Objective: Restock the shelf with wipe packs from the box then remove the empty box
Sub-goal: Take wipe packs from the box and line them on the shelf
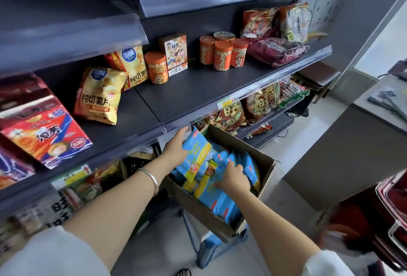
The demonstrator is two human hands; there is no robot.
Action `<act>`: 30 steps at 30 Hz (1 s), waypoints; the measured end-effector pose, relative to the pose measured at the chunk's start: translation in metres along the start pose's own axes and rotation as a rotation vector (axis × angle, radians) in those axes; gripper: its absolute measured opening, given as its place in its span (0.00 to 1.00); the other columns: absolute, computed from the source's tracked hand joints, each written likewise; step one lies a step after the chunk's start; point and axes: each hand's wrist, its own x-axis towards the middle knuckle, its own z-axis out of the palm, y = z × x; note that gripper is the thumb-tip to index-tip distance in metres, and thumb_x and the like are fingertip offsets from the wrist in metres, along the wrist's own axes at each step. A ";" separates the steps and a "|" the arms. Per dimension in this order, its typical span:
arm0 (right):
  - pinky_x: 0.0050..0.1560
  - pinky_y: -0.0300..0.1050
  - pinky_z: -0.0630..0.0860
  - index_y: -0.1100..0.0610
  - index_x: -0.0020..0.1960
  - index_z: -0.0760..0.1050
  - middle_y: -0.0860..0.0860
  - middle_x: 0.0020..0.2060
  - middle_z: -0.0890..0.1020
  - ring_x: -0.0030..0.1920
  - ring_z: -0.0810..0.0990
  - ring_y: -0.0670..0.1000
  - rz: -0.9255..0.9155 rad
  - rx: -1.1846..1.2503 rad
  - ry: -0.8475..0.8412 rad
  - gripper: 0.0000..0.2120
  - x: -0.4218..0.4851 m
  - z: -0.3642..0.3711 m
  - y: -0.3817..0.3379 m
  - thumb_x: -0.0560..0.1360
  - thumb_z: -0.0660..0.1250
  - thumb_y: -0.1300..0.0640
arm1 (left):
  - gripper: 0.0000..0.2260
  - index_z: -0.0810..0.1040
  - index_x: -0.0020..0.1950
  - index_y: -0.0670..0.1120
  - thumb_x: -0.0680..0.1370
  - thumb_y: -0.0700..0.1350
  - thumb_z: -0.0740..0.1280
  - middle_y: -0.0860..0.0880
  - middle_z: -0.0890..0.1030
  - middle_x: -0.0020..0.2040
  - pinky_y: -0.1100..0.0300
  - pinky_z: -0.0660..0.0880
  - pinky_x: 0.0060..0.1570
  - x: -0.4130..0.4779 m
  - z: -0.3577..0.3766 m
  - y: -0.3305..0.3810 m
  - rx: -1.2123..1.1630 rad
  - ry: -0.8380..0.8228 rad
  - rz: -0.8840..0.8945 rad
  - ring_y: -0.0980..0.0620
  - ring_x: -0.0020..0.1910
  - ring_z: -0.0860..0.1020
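I am barely starting: the box point(220, 216) is sitting crammed with blue wipe packs point(220, 201) below the shelf point(198, 93), which is showing none of them yet. My left hand point(176, 147) is gripping 1 tilted pack point(196, 157) at the box's far end. My right hand point(233, 180) is digging into the row, its fingers point(234, 166) curling between packs, so I cannot tell whether they are holding any.

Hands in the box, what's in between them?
Blue wipe packs in the cardboard box fill the gap between left hand and right hand, head view.
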 end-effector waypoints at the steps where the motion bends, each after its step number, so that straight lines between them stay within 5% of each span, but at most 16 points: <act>1: 0.41 0.48 0.72 0.57 0.65 0.60 0.57 0.61 0.71 0.55 0.77 0.60 -0.011 0.028 0.017 0.25 -0.002 0.000 -0.001 0.74 0.69 0.54 | 0.31 0.56 0.75 0.56 0.78 0.31 0.58 0.45 0.68 0.70 0.57 0.73 0.37 -0.005 -0.006 0.002 0.006 0.015 0.017 0.50 0.47 0.74; 4: 0.41 0.48 0.72 0.57 0.55 0.61 0.59 0.52 0.77 0.51 0.78 0.61 -0.117 0.158 0.093 0.14 -0.011 -0.016 -0.006 0.75 0.64 0.58 | 0.30 0.58 0.75 0.53 0.78 0.32 0.59 0.46 0.68 0.69 0.60 0.70 0.38 -0.023 -0.025 0.013 0.029 0.081 0.082 0.51 0.48 0.73; 8: 0.41 0.46 0.69 0.55 0.56 0.66 0.53 0.45 0.77 0.46 0.77 0.57 -0.313 0.436 0.274 0.15 -0.031 -0.077 -0.037 0.73 0.68 0.54 | 0.26 0.63 0.73 0.49 0.77 0.33 0.62 0.46 0.72 0.67 0.62 0.68 0.50 -0.049 -0.071 0.041 0.109 0.225 0.212 0.48 0.63 0.72; 11: 0.42 0.42 0.67 0.57 0.57 0.73 0.50 0.44 0.76 0.44 0.75 0.52 -0.491 0.670 0.364 0.15 -0.053 -0.133 -0.082 0.74 0.70 0.52 | 0.24 0.70 0.69 0.46 0.75 0.31 0.64 0.45 0.75 0.64 0.63 0.66 0.55 -0.067 -0.126 0.065 0.129 0.408 0.327 0.47 0.63 0.73; 16: 0.44 0.45 0.78 0.57 0.52 0.75 0.52 0.45 0.80 0.46 0.80 0.52 -0.803 0.904 0.390 0.12 -0.099 -0.198 -0.182 0.75 0.69 0.50 | 0.20 0.74 0.64 0.44 0.73 0.32 0.64 0.46 0.78 0.57 0.63 0.67 0.55 -0.114 -0.236 0.098 0.048 0.759 0.420 0.50 0.58 0.75; 18: 0.31 0.30 0.71 0.54 0.48 0.71 0.45 0.37 0.74 0.36 0.74 0.44 -0.944 0.892 0.383 0.07 -0.125 -0.213 -0.224 0.77 0.66 0.51 | 0.18 0.76 0.62 0.43 0.73 0.32 0.65 0.46 0.78 0.56 0.62 0.68 0.55 -0.136 -0.280 0.099 0.031 0.875 0.445 0.51 0.56 0.75; 20: 0.25 0.30 0.64 0.52 0.46 0.68 0.43 0.31 0.68 0.29 0.68 0.42 -1.072 0.853 0.400 0.07 -0.151 -0.222 -0.268 0.78 0.65 0.52 | 0.18 0.76 0.61 0.43 0.73 0.32 0.65 0.46 0.79 0.56 0.60 0.70 0.57 -0.158 -0.324 0.093 0.036 0.976 0.453 0.50 0.56 0.76; 22: 0.28 0.31 0.65 0.52 0.47 0.71 0.43 0.29 0.69 0.28 0.68 0.42 -1.169 0.814 0.410 0.06 -0.171 -0.223 -0.315 0.77 0.65 0.51 | 0.18 0.76 0.61 0.43 0.73 0.32 0.65 0.46 0.79 0.57 0.62 0.70 0.56 -0.177 -0.367 0.079 0.059 1.047 0.448 0.49 0.57 0.76; 26: 0.43 0.51 0.76 0.49 0.54 0.75 0.44 0.37 0.78 0.37 0.77 0.49 -1.285 0.751 0.359 0.08 -0.207 -0.205 -0.410 0.76 0.65 0.50 | 0.18 0.76 0.62 0.45 0.74 0.32 0.66 0.51 0.78 0.53 0.67 0.68 0.50 -0.209 -0.444 0.039 0.098 1.161 0.383 0.56 0.52 0.75; 30: 0.47 0.50 0.75 0.47 0.57 0.73 0.44 0.45 0.77 0.45 0.76 0.52 -1.360 0.598 0.346 0.10 -0.237 -0.177 -0.497 0.77 0.63 0.48 | 0.18 0.76 0.62 0.44 0.74 0.31 0.65 0.48 0.79 0.55 0.62 0.70 0.53 -0.218 -0.518 -0.015 0.081 1.182 0.342 0.52 0.54 0.76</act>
